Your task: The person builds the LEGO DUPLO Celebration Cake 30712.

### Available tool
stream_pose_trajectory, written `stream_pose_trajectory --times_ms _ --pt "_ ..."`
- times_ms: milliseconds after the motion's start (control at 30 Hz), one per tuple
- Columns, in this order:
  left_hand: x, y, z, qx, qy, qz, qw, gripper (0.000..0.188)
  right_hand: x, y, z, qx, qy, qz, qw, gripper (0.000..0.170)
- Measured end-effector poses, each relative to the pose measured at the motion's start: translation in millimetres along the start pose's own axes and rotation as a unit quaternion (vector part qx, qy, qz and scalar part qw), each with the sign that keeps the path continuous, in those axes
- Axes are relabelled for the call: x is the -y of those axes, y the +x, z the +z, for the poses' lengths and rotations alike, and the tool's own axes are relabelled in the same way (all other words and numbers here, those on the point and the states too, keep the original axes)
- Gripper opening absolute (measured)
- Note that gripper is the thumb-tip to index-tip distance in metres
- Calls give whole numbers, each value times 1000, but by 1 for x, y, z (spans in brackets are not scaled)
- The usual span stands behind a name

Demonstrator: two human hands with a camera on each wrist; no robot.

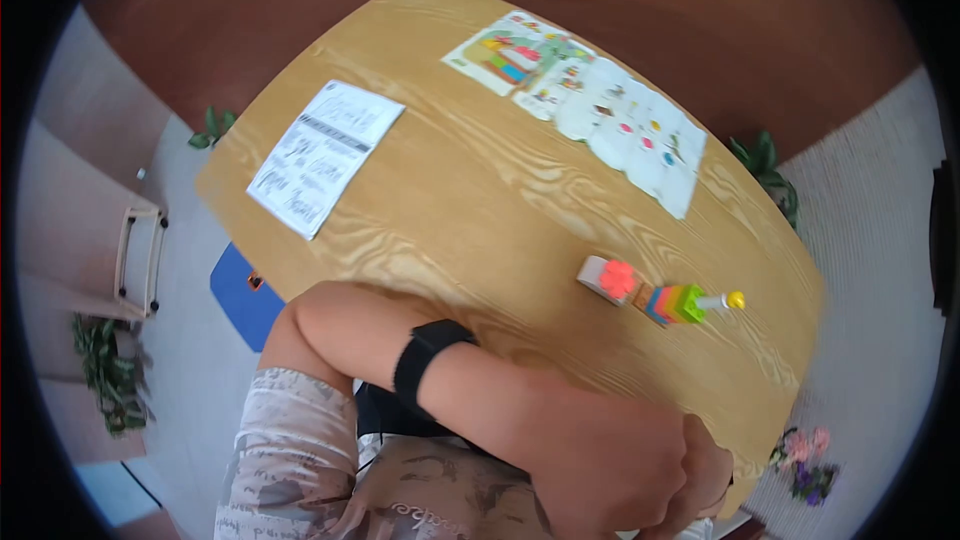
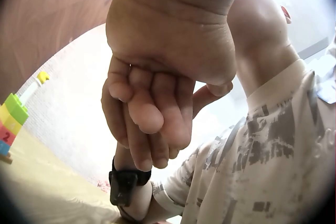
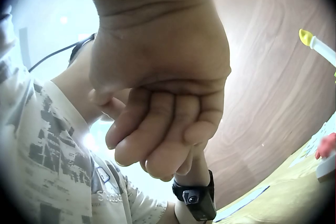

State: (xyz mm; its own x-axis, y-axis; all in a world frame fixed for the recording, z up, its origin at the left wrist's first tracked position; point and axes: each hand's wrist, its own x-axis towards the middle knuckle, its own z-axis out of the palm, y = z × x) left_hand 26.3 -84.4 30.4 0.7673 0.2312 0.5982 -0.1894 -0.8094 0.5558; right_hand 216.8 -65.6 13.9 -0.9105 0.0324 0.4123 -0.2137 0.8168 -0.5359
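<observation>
Both hands are together close to the torso at the table's near right edge. In the head view the left hand (image 1: 610,460) lies against the right hand (image 1: 705,475) and partly covers it. The left wrist view shows the left hand (image 2: 168,50) with fingers curled in against the fingers of the right hand (image 2: 139,150). From the right wrist, the right hand's (image 3: 157,61) fingers are bent too, with the left hand mostly hidden behind. No object is visible in either hand.
On the table (image 1: 480,230), a stack of coloured blocks (image 1: 675,304) bears a white stick with a yellow tip. Beside it, a coral flower (image 1: 618,280) touches a pale block. Illustrated sheets (image 1: 640,135) lie at the far side, a printed paper (image 1: 325,160) at the left.
</observation>
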Motion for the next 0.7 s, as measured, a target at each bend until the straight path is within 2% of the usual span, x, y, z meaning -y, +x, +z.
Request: stream_pose_trajectory --times_ms 300,567,600,633,667,700 --pt "-4 4 -5 132 51 0 990 28 19 8 -20 42 -11 -4 999 60" --pt "-21 10 -23 283 94 -92 950 32 15 17 -22 135 20 20 990 60" --pt "-25 4 -25 284 99 -112 947 32 15 14 -24 144 47 35 988 47" --pt "-29 -3 -28 285 102 -140 943 33 18 16 -23 161 40 81 983 44" --pt "-32 -30 -19 179 96 -137 970 36 22 21 -22 176 33 126 976 42" --pt "-43 -40 -20 170 103 -177 964 39 23 22 -20 190 28 171 966 39"
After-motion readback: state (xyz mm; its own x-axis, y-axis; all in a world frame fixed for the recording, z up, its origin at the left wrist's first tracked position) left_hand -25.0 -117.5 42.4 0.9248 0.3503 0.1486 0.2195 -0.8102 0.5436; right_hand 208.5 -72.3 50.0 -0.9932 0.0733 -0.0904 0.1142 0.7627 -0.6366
